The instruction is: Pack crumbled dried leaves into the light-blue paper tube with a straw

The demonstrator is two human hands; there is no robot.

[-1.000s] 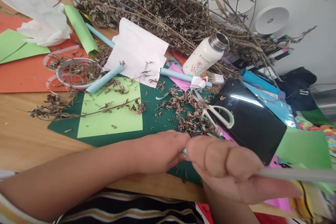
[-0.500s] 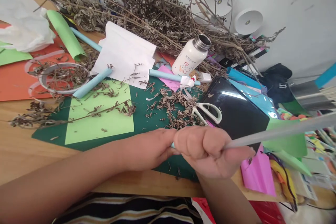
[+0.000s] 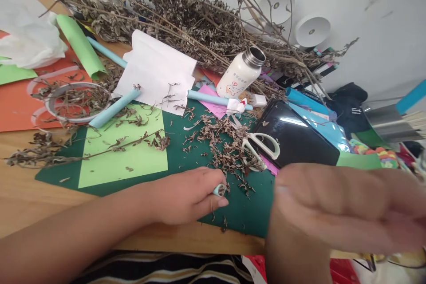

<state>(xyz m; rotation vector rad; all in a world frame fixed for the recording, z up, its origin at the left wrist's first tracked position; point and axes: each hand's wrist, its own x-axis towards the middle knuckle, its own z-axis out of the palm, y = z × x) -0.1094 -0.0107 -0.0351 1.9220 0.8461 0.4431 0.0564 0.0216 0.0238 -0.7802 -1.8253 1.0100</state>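
My left hand (image 3: pixel 186 195) rests on the front edge of the dark green cutting mat (image 3: pixel 186 159), fingers closed round a short light-blue paper tube (image 3: pixel 219 189) whose open end pokes out to the right. My right hand (image 3: pixel 333 206) is close to the camera at the lower right, away from the tube and smeared by motion; I cannot make out whether it holds anything. Dried leaf crumbs (image 3: pixel 226 144) lie on the mat just beyond the tube. White-handled scissors (image 3: pixel 258 146) lie beside them.
A heap of dried branches (image 3: pixel 186 17) fills the back of the table. In front of it lie white paper (image 3: pixel 156 71), a white bottle (image 3: pixel 241 73), blue paper rolls (image 3: pixel 113 107) and a black tablet (image 3: pixel 296 137). A metal ring of leaves (image 3: pixel 75 102) sits left.
My right hand, which gripped a long grey rod at the tube's end, has drawn away to the right. The rod is out of sight and the hands are now apart.
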